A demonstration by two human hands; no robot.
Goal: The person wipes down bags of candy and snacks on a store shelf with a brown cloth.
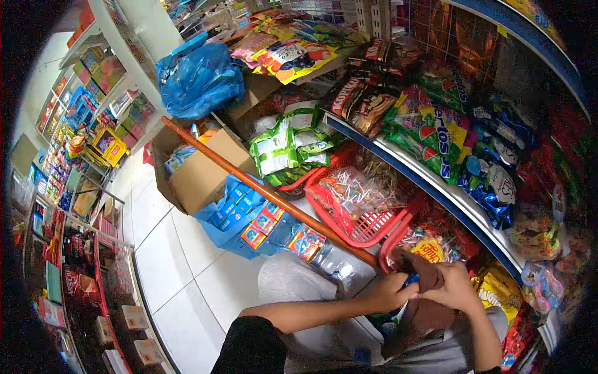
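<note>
Low on the right, my left hand (392,293) has its fingers closed round a blue packet (411,280), most of which is hidden. Beside it, my right hand (453,288) pinches a brown cloth (427,315) that hangs down over my lap. Both hands are close together, just below a red basket of lollipops with a yellow label (428,250). Part of a green and blue packet (383,323) shows under my left wrist.
A brown pole (268,192) slants across the boxes and baskets. A red basket (367,232) holds wrapped sticks. Left stand an open cardboard box (202,181) and a blue bag of small boxes (240,218). Shelf edge (430,193) runs along the right.
</note>
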